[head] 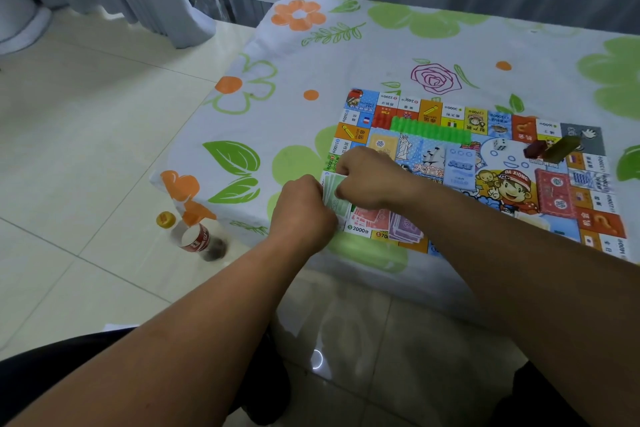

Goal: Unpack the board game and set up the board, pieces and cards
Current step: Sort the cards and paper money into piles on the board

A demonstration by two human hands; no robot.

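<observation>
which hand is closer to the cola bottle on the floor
Left. The left hand holds the green banknotes at the edge of the board, right of the cola bottle; the right hand pinches them farther over the board.

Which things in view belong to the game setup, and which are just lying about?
Job: board, green notes held by left hand and right hand, red notes, purple notes, green pieces, red cards, blue cards.
Lying about: bottle, floral tablecloth.
</observation>
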